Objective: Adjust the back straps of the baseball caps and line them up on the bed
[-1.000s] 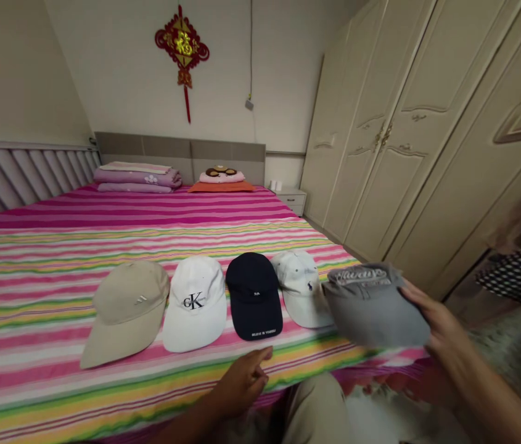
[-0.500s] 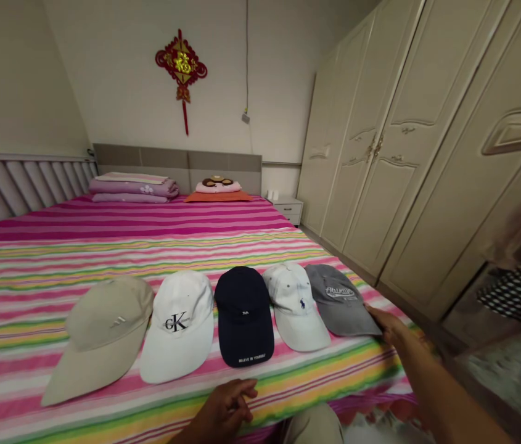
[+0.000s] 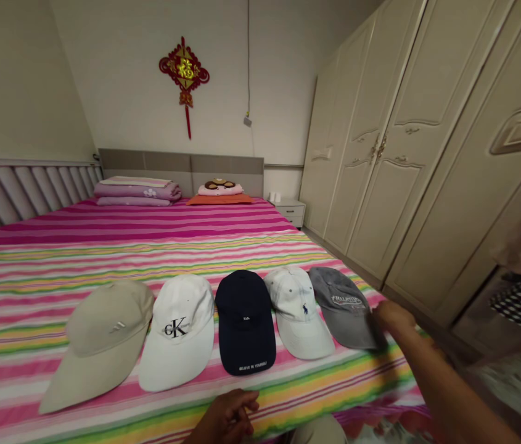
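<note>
Several caps lie in a row on the bed: a beige cap [image 3: 103, 327] at the left, a white CK cap [image 3: 179, 333], a navy cap [image 3: 246, 327], a white cap with a small dark emblem [image 3: 299, 314] and a grey cap [image 3: 346, 308] with pale lettering at the right end. My right hand [image 3: 393, 320] is closed on the right edge of the grey cap's brim, its fingertips partly hidden. Below the navy cap, near the bed's front edge, my left hand [image 3: 230, 418] rests with loosely bent fingers apart, holding nothing.
A striped sheet [image 3: 172, 246] covers the bed. Folded purple bedding [image 3: 137, 192] and a pink folded item on an orange cloth [image 3: 220, 199] lie by the headboard [image 3: 227, 166]. Wardrobe doors [image 3: 408, 185] run along the right, with a small nightstand [image 3: 290, 211] at the back.
The grey cap's brim has swung slightly down and right with my right hand, blurring its lettering. My left hand stays near the front edge. The view has shifted slightly.
</note>
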Demonstrator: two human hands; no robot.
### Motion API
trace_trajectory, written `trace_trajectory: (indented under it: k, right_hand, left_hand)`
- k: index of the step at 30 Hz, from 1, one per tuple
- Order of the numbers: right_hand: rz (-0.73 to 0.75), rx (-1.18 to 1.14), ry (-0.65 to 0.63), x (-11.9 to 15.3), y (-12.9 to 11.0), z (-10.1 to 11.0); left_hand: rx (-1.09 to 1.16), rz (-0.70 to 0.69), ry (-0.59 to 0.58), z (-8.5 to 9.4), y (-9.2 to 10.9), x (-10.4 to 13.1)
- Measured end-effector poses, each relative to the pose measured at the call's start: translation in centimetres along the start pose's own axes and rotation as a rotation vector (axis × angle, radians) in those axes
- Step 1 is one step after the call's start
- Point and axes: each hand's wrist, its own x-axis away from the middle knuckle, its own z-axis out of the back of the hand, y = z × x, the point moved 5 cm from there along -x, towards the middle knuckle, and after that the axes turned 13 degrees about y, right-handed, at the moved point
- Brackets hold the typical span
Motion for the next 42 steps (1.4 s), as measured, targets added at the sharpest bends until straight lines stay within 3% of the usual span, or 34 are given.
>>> trace_trajectory:
  k: [8, 18, 26, 31, 36, 42]
  right_hand:
    - [0.237, 0.085, 0.058, 1.6, -8.5, -0.5]
    - [0.379, 0.098, 0.115, 1.4, -12.4, -1.7]
    - [0.381, 0.004, 0.099, 1.1, -12.2, -1.6]
    - [0.183, 0.033, 0.059, -1.4, -9.5, -1.4]
    - [0.198, 0.025, -0.092, -2.6, -9.0, -3.2]
    - [0.203, -0.027, -0.146, -2.7, -9.5, -5.2]
  left_hand:
    - [-0.058, -0.182, 0.017, 0.2, 0.7, 0.0]
    - [-0.052, -0.150, -0.079, 0.1, 0.2, -0.6]
    - [-0.115, 0.076, -0.062, 0.2, -1.0, -0.7]
    - [-0.120, 0.111, -0.015, -0.1, -1.5, -0.8]
    - [-0.153, 0.015, -0.086, 0.0, -1.1, -0.7]
    - [-0.212, -0.084, -0.032, 0.0, -1.0, -0.4]
